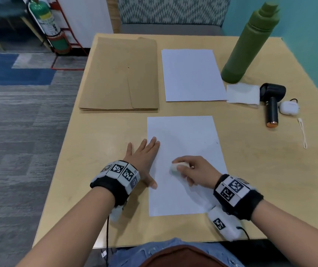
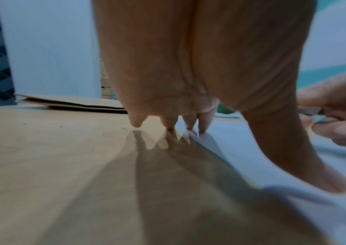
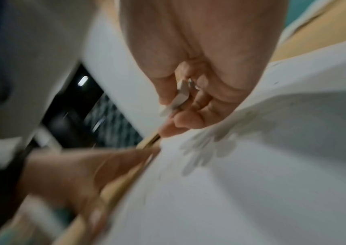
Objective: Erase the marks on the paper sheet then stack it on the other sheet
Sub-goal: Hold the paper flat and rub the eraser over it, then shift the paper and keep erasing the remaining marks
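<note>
**Eraser on the near sheet, left hand pinning its edge**

Nearest the head camera are the person's two forearms, each with a black wrist band carrying square-patterned markers. They reach over the wooden table [image 1: 104,132], the largest thing here. On its near half lies the paper sheet [image 1: 185,132], its long edges running away from the person; a few faint dark specks show near its right edge. Beyond it, well apart, lies the other sheet [image 1: 191,74], and left of that a brown envelope [image 1: 119,74]. A green bottle [image 1: 250,43] stands at the far right, with a folded white tissue [image 1: 243,93], a black handheld fan [image 1: 272,105] and a small white earbud case [image 1: 289,108] near it.

The left hand [image 1: 144,158] lies flat with straight, spread fingers across the paper sheet's left edge: the thumb and two fingertips rest on the paper, the remaining fingers on the table. The right hand [image 1: 194,170] is curled round a white eraser [image 1: 175,167], pinched between thumb and fingers, its tip down on the lower middle of the sheet. The right wrist view is blurred but shows the eraser [image 3: 178,99] between the fingers above the paper.
</note>
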### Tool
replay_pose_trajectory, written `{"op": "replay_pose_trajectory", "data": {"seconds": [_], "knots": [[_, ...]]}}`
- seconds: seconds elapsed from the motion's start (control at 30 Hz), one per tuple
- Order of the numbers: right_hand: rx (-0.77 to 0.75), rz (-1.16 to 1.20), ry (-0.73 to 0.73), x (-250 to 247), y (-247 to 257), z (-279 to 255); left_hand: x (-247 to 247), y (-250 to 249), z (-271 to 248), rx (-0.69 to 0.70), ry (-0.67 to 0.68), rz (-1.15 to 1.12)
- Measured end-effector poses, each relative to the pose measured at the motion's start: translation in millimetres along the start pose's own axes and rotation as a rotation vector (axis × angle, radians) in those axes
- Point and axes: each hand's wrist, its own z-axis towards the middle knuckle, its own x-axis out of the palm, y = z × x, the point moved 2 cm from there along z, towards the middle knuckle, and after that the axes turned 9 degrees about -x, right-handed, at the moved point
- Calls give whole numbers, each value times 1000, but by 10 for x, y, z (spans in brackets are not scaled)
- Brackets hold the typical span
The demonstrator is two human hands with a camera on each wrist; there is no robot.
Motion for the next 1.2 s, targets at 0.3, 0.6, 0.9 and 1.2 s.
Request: {"op": "replay_pose_trajectory", "data": {"seconds": [0.3, 0.6, 0.9, 1.2], "knots": [[115, 805, -551, -466, -263, 20, -376, 21, 218, -240, -349, -733], [192, 650, -405, -467, -237, -1, -535, -183, 431, -523, -188, -795], [176, 648, -269, -286, -89, 10, -562, -118, 345, -395, -273, -973], [-80, 332, -555, -760, 56, -21, -703, 309, -169, -54, -402, -1443]]}}
